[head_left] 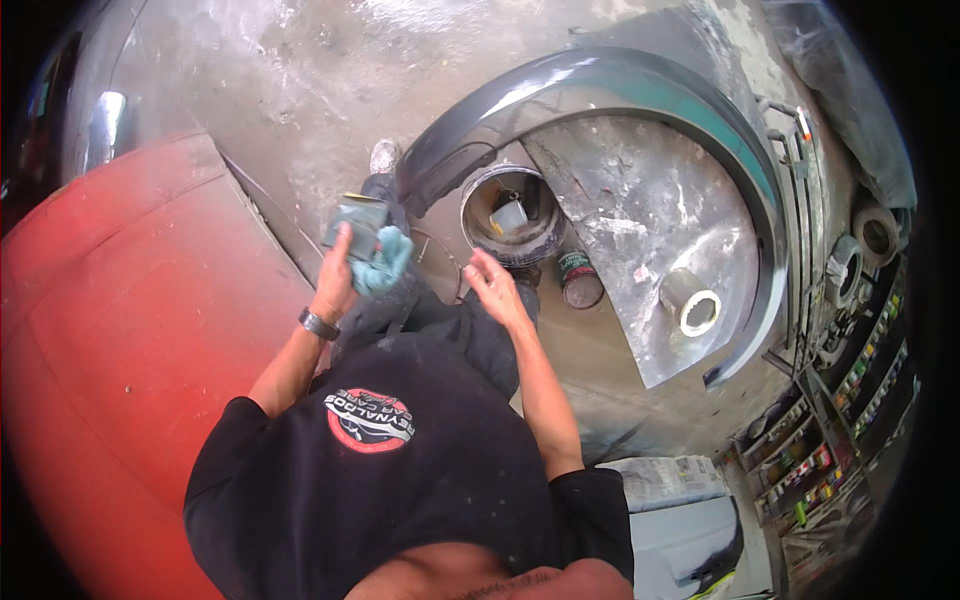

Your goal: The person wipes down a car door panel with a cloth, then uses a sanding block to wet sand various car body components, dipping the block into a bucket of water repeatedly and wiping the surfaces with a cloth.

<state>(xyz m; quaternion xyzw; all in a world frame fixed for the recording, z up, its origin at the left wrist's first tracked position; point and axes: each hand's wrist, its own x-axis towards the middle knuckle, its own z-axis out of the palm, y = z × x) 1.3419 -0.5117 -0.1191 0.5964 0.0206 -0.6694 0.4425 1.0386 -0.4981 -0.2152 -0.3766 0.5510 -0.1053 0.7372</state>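
My left hand [338,268] grips a flat dark grey-green pad [357,222] with a yellowish edge, which looks like folded sandpaper. A crumpled light-blue cloth [384,264] hangs against it in the same hand. Empty, my right hand [492,288] has its fingers stretched forward beside the near rim of a round bucket [548,246]. Inside the bucket lie a pale block-like piece [509,217] and dark items I cannot make out. To my left is a large red car panel [140,340] with greyish patches along its edges.
A curved dark car fender piece [600,72] arches around a paint-spattered grey board [640,210]. A cylinder [690,302] lies on that board; a small can [579,280] stands by the bucket. Shelves of bottles [820,460] line the right. A grey panel [690,540] lies behind my right elbow.
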